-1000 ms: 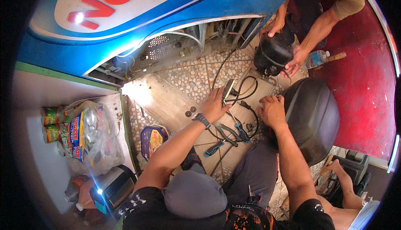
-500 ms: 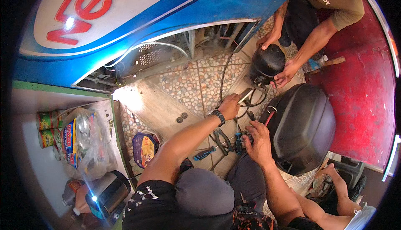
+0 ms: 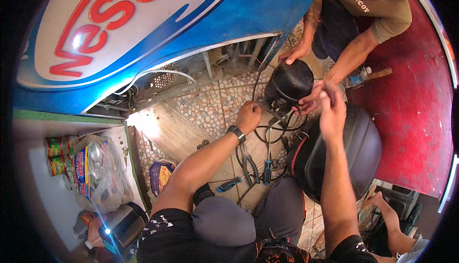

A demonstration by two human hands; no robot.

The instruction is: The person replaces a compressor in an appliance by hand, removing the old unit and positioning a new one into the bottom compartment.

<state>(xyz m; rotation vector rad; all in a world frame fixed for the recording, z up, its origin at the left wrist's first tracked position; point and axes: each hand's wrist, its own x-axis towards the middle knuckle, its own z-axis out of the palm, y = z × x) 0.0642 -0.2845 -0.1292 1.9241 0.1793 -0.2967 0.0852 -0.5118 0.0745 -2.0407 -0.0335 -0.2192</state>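
Observation:
My left hand (image 3: 249, 117), with a dark watch at the wrist, is left of a black dome-shaped compressor (image 3: 289, 82). Its fingers are curled in; whatever they hold is hidden. Raised to the compressor's right, my right hand (image 3: 333, 115) is close to a co-worker's hand (image 3: 311, 101), its fingers smeared by motion. The co-worker's other hand (image 3: 295, 52) rests on top of the compressor, which is tilted. Black cables (image 3: 272, 139) loop beneath it. In front of me lie pliers (image 3: 250, 168), a blue-handled screwdriver (image 3: 267, 171) and another blue-handled tool (image 3: 229, 185).
A large black hard-shell case (image 3: 351, 153) stands at my right, before a red panel (image 3: 406, 119). The blue cabinet (image 3: 229, 28) has an open lower bay. Two small round dark pieces (image 3: 203, 144) lie on the floor. A shelf at left holds a plastic bag (image 3: 98, 169) and cans (image 3: 57, 156).
My right hand has risen from beside the tools toward the co-worker's hand. My left hand has drawn back from the compressor's base. The whole view has shifted slightly.

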